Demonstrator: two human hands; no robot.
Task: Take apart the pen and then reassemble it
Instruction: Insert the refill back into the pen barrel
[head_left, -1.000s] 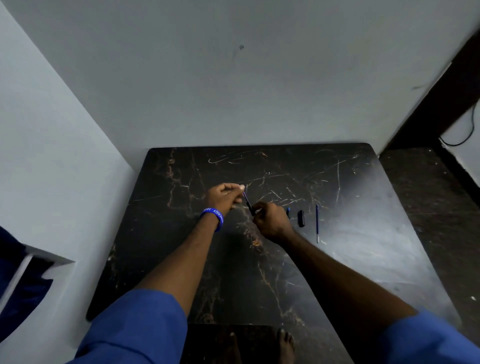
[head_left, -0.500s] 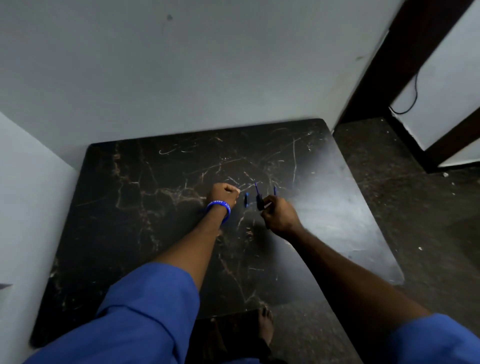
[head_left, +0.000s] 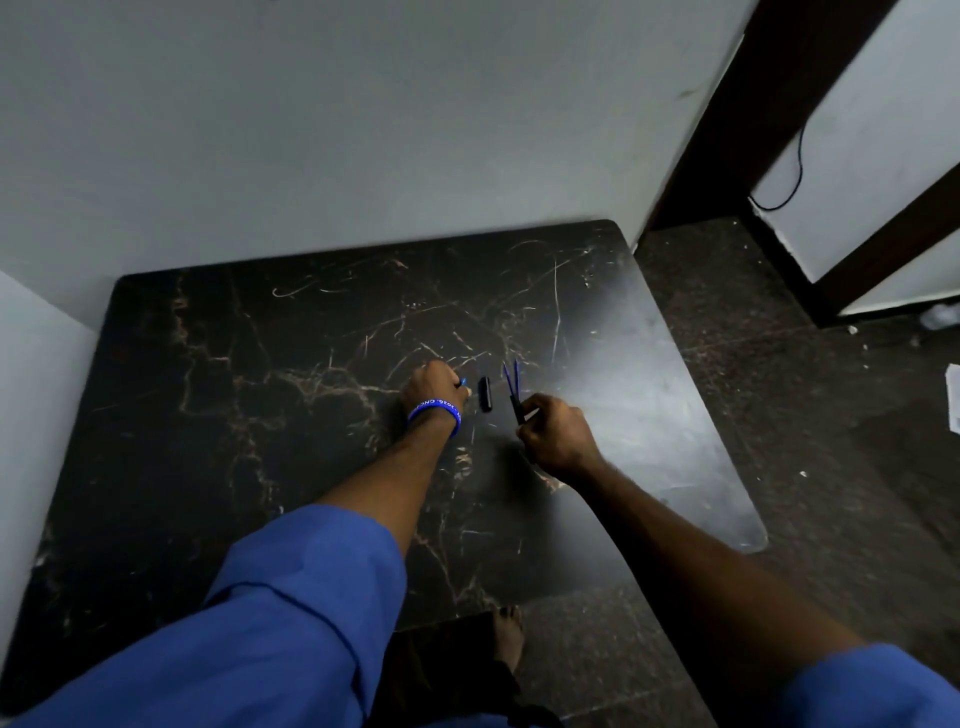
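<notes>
The pen lies in parts on the dark marble table (head_left: 260, 415). My left hand (head_left: 434, 388), with a blue wristband, rests on the table with its fingertips closed on a small blue pen piece (head_left: 464, 383). Just right of it, a black cap (head_left: 485, 394) lies loose on the table. My right hand (head_left: 558, 436) pinches the lower end of the dark, thin pen barrel (head_left: 511, 392), which points away from me. A thin blue refill (head_left: 517, 375) lies on the table right behind the barrel tip.
A grey wall stands along the table's far and left edges. The table's right edge (head_left: 727, 467) drops to a dark speckled floor (head_left: 805, 415). A bare foot (head_left: 511, 634) shows under the near edge.
My left hand has let go of the barrel and moved down to the small blue piece. The right hand keeps the barrel near the refill. The view swung right.
</notes>
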